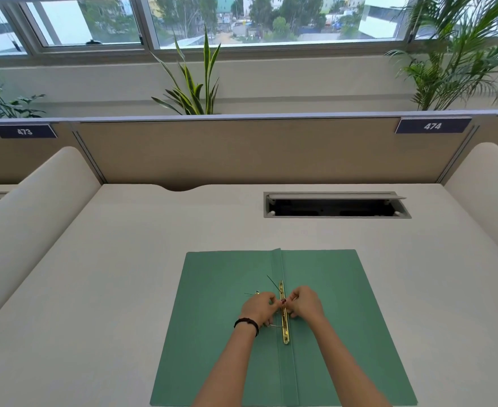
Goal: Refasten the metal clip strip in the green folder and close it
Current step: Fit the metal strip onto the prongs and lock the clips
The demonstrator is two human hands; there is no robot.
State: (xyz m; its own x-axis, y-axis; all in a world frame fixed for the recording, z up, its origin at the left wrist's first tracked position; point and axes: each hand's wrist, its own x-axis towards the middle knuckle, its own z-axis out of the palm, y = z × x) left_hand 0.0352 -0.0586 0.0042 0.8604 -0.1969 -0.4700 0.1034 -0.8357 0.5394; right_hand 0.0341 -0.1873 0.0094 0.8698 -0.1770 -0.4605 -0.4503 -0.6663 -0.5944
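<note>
A green folder (344,304) lies open and flat on the cream desk, its spine fold running away from me. Along the fold lies a brass metal clip strip (285,333). My left hand (258,308), with a black band on the wrist, pinches the strip from the left at its middle. My right hand (305,302) pinches it from the right at the same spot. Both sets of fingertips meet over the strip and hide its centre. A thin dark prong (272,282) sticks up and to the left near the strip's far end.
A small metal piece (256,292) lies on the folder's left leaf beside my left hand. An open cable hatch (336,205) is set into the desk at the back right. Rounded side dividers (30,212) and a tan back panel (242,148) bound the desk.
</note>
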